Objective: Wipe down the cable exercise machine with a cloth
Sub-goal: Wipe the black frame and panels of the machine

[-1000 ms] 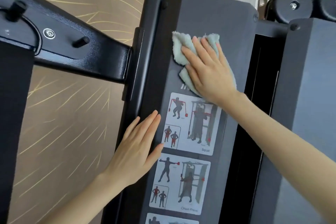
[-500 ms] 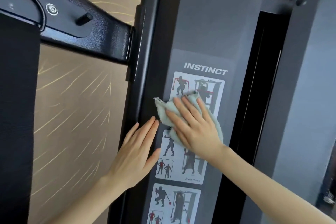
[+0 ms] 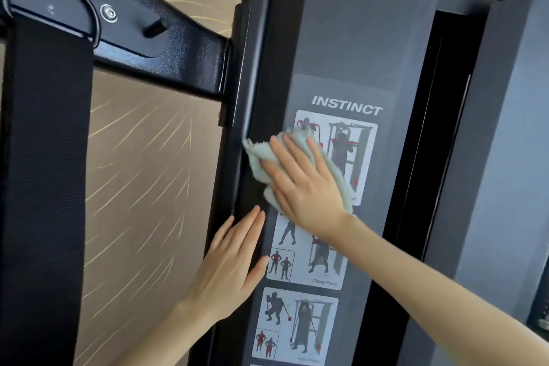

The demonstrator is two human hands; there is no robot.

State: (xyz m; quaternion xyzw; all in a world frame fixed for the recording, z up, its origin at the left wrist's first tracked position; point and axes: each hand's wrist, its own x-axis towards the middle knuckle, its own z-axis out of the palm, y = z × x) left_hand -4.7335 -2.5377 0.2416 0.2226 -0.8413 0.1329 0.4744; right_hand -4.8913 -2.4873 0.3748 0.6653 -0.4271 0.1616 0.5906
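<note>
The cable machine's dark grey upright panel [image 3: 356, 38] fills the middle of the head view, with an INSTINCT logo and exercise picture stickers [image 3: 300, 324] down its face. My right hand [image 3: 303, 184] presses a pale green fluffy cloth [image 3: 258, 154] flat against the panel's left side, over the top sticker. The cloth's corner sticks out left toward the panel's black edge. My left hand [image 3: 231, 264] rests flat and empty on the panel's left edge, just below the cloth, fingers together and pointing up.
A black crossbar [image 3: 142, 38] with a bolt and peg joins the upright from the upper left. A wide black strap [image 3: 44, 187] hangs at far left. A second grey column [image 3: 505, 157] stands at right, past a dark gap. A brown patterned wall lies behind.
My right hand has dragged the cloth from the top of the panel down onto the stickers and leftward toward the edge. My left hand has stayed on the panel edge.
</note>
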